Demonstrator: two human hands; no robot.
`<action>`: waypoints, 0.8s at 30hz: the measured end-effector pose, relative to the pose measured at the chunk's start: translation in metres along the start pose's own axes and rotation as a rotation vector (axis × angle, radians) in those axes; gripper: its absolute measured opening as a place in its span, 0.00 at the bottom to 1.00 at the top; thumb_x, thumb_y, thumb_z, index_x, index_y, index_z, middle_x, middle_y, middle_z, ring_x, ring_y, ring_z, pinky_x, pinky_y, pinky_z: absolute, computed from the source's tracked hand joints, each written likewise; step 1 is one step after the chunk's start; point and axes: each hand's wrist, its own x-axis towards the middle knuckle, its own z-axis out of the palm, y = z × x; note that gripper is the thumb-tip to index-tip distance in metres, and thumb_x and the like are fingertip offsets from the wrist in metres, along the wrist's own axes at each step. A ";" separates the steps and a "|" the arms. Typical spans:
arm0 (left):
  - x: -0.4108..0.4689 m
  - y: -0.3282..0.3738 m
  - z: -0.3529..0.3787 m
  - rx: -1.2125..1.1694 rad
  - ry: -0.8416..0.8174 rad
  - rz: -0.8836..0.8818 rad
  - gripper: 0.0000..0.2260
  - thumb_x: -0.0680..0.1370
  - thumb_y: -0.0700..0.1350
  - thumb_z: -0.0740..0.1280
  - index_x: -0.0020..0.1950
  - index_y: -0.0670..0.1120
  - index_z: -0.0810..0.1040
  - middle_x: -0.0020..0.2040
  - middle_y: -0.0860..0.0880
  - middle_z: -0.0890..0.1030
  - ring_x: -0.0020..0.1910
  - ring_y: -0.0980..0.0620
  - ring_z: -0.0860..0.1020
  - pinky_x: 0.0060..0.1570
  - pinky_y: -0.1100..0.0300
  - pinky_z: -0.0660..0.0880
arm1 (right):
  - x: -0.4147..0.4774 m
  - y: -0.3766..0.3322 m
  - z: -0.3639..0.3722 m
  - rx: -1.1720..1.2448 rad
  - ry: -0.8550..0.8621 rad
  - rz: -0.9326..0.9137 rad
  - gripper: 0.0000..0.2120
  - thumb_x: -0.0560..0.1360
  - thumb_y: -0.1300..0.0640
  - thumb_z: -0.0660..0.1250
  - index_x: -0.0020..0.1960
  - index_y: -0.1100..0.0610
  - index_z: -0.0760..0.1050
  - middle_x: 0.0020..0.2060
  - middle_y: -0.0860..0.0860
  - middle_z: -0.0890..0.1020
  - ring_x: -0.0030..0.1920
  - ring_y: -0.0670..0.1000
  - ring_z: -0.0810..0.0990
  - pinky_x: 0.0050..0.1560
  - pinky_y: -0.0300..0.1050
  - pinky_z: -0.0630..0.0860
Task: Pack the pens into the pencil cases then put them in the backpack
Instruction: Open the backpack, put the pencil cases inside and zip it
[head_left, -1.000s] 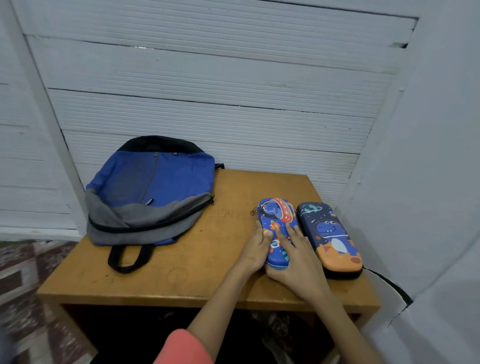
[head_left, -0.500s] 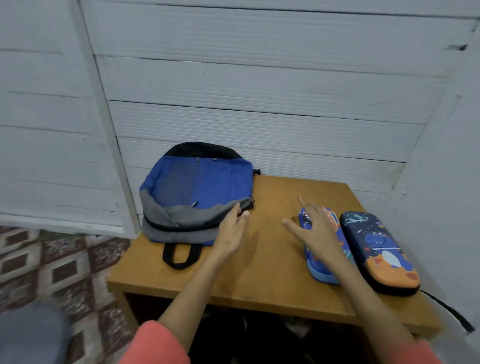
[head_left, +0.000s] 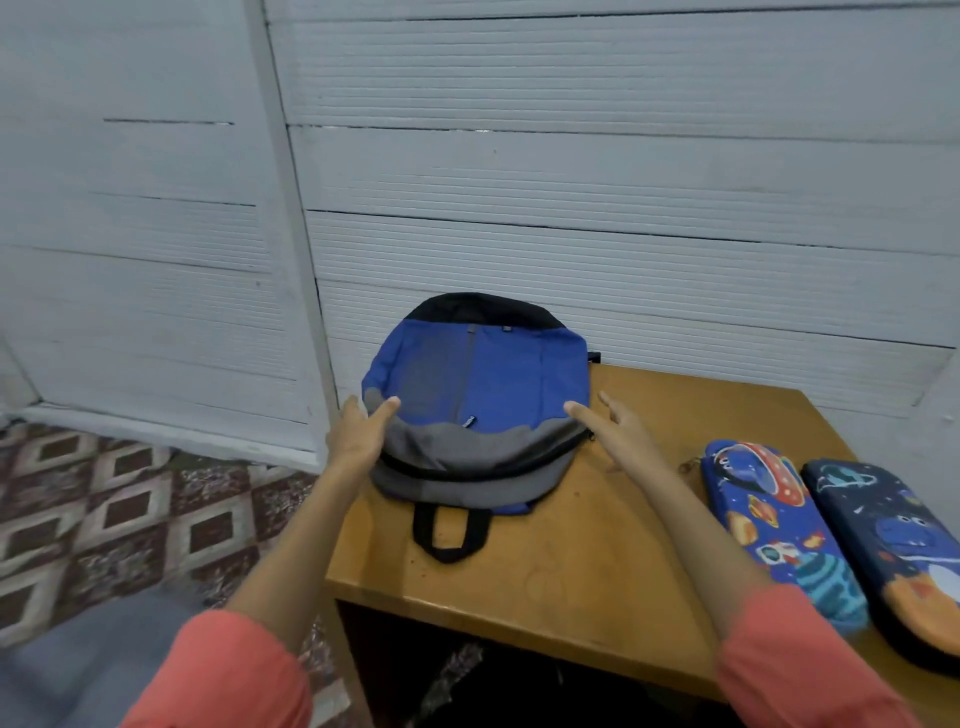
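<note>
Backpack (head_left: 493, 374) runs front-to-back, handle (head_left: 451, 551) nearest; left hand (head_left: 358, 436), right hand (head_left: 623, 436) flank it, fingers (head_left: 387, 408) spread.

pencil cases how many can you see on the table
2. The blue space-print pencil case lies on the right part of the table; the dark dinosaur-print pencil case lies beside it on its right, partly cut off by the frame. Any inside the backpack would be hidden.

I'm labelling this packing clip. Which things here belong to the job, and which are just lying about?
Job: backpack; rocket case; dinosaur case. No loose pens show.
Just there: table; tiled floor; white wall.
</note>
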 end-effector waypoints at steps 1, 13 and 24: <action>0.003 -0.007 -0.002 0.024 0.011 -0.045 0.36 0.77 0.58 0.66 0.77 0.41 0.57 0.75 0.38 0.62 0.73 0.38 0.62 0.70 0.42 0.62 | 0.004 0.003 0.005 0.017 -0.003 0.040 0.38 0.75 0.41 0.67 0.78 0.54 0.56 0.76 0.51 0.61 0.73 0.54 0.64 0.62 0.56 0.74; 0.022 -0.039 0.021 -0.166 -0.066 -0.210 0.25 0.79 0.48 0.64 0.74 0.41 0.63 0.69 0.40 0.70 0.64 0.41 0.71 0.62 0.48 0.70 | 0.054 0.035 0.055 -0.160 0.026 0.119 0.36 0.74 0.52 0.71 0.77 0.52 0.58 0.70 0.54 0.69 0.49 0.56 0.79 0.43 0.52 0.80; 0.004 -0.027 0.046 0.011 -0.081 0.067 0.15 0.80 0.36 0.59 0.68 0.41 0.70 0.60 0.43 0.76 0.59 0.43 0.74 0.58 0.52 0.72 | 0.058 0.037 0.026 -0.119 0.086 0.159 0.34 0.72 0.70 0.67 0.75 0.62 0.60 0.71 0.56 0.69 0.69 0.57 0.69 0.65 0.45 0.68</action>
